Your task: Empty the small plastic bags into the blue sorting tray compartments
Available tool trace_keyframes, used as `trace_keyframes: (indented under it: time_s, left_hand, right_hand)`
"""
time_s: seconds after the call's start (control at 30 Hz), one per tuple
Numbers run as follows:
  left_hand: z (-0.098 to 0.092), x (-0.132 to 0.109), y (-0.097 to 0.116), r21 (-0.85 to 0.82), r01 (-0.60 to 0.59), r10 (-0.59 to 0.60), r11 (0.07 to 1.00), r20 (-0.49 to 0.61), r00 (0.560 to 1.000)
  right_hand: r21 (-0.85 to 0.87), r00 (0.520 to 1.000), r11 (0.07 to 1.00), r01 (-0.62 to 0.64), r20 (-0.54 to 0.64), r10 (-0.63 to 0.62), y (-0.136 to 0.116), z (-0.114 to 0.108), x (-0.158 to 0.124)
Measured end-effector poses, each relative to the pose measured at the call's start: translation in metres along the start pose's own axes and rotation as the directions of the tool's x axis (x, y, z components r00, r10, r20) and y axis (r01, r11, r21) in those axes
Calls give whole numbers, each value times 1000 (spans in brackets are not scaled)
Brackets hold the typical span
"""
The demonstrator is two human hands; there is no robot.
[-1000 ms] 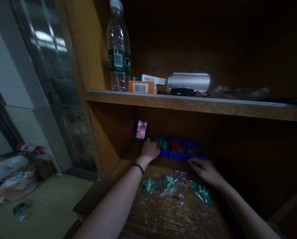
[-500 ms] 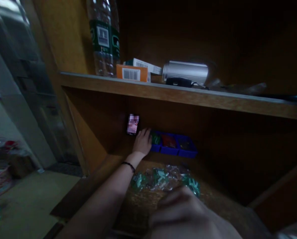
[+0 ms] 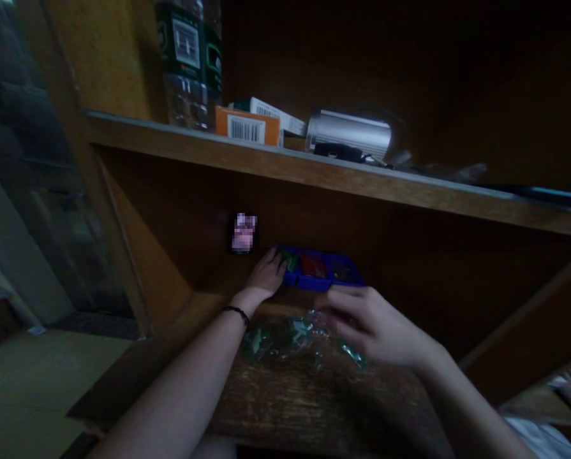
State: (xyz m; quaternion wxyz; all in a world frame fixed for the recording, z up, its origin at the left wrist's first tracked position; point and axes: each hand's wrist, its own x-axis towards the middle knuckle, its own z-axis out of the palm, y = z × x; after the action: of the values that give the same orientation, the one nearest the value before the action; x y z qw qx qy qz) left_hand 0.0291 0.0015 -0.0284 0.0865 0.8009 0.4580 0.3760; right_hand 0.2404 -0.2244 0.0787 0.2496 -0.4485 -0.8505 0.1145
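Observation:
My left hand (image 3: 267, 275) rests at the left end of a blue compartment tray (image 3: 321, 280), its fingers curled over the compartment holding green pieces. Whether they grip a piece is hidden. A red-filled compartment and a dark one sit to the right. My right hand (image 3: 369, 322) hovers with parted fingers over a loose heap of clear plastic bags with green parts (image 3: 285, 338), holding nothing visible. A phone (image 3: 244, 233) with a pixelated screen stands against the back wall, just left of the tray.
Above runs a wooden shelf (image 3: 285, 156) bearing a plastic water bottle (image 3: 187, 64), an orange box (image 3: 247, 126) and a silver cylinder (image 3: 348, 132). The dark wooden desk surface (image 3: 309, 398) lies below my hands. A tiled floor (image 3: 36, 382) spreads to the left, past the cabinet side.
My right hand has moved from close to the camera to above the bags. The view has tilted, shifting the shelf and tray up and left. My left hand remains at the tray.

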Motion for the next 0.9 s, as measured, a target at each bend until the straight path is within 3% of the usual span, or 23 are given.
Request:
trace_keyframes:
  time_s: [0.07,0.13,0.2,0.3,0.4,0.5,0.57,0.63,0.7,0.8,0.83,0.9]
  left_hand:
    - [-1,0,-1,-2,-19,19,1000,-3,1000]
    - [-1,0,0,-13,-12,12,1000,-8,1000]
    - [-2,-1,1,-33,-4,4,999,-13,1000]
    - [-5,-2,6,-63,-8,7,998,-22,1000]
    - [-10,-4,11,-75,2,-7,997,-62,998]
    - [-22,-5,18,-28,66,-70,997,-172,983]
    - [-33,-7,27,13,91,-84,996,-262,961]
    - [-45,-11,40,12,33,-28,999,-302,953]
    - [-53,-18,54,-68,-98,78,993,-252,965]
    - [-53,-29,74,-225,-277,276,934,-35,961]
    - [-51,-31,77,-246,-300,317,922,31,948]
    - [-46,-32,78,-260,-247,288,933,134,948]
  right_hand:
    - [-147,972,963,-224,42,232,30,-10,20]
    - [-296,888,886,-357,186,420,56,-11,21]
    - [-329,832,863,-383,282,477,73,-4,11]
    - [-323,810,848,-421,287,511,80,6,-3]
    - [-160,812,891,-426,367,454,77,2,-6]
    - [99,817,885,-455,443,370,75,-11,2]
    - [243,832,823,-514,375,409,75,-16,12]
    - [395,853,756,-522,226,471,74,-13,28]
    - [518,881,732,-442,98,463,72,-3,46]
    - [600,950,757,-260,18,312,73,15,70]
    - [616,965,758,-214,11,264,74,22,75]
    - [654,979,740,-158,5,204,80,32,81]
